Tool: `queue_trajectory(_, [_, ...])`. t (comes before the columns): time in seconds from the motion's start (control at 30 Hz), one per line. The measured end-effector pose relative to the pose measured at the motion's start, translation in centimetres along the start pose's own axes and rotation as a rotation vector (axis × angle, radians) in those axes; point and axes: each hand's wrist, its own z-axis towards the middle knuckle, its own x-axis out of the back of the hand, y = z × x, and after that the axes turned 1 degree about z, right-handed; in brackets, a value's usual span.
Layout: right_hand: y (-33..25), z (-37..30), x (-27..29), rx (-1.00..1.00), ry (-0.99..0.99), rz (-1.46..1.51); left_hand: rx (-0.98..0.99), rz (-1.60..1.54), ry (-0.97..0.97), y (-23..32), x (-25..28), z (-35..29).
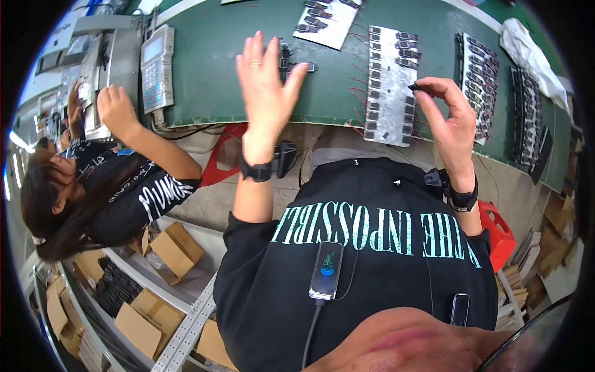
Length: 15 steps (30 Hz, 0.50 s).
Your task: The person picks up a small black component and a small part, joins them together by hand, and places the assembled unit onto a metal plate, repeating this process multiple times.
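My left hand (265, 84) is open, its fingers stretched out over the green table. Beside its thumb and forefinger lie a few small black parts (304, 67), partly hidden by the hand. Between thumb and forefinger my right hand (451, 118) pinches a small black part (413, 87), whose exact kind is too small to tell. That hand hovers at the right edge of a white board (387, 87). Rows of small black rectangular pieces (372, 99) line both long sides of the board, and thin red wires stick out from some of them.
More boards with black pieces lie at the far middle (328, 25) and right (480, 74). A black strip of parts (527, 118) and white cloth (536, 56) are farther right. Left stands a grey keypad device (157, 68), near a co-worker's hand (118, 111). Red stools (226, 155) flank me.
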Motion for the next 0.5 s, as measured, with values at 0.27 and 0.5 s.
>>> queue_trajectory(0.27, [0.7,-0.7,0.5,-0.043,-0.012,0.12,-0.281,0.008,-0.182,1.9,2.1,2.3])
queue_trajectory(0.5, [1.7,-0.8,0.3,-0.057,-0.066,0.2,-0.3,0.015,-0.275,2.9,1.5,3.1])
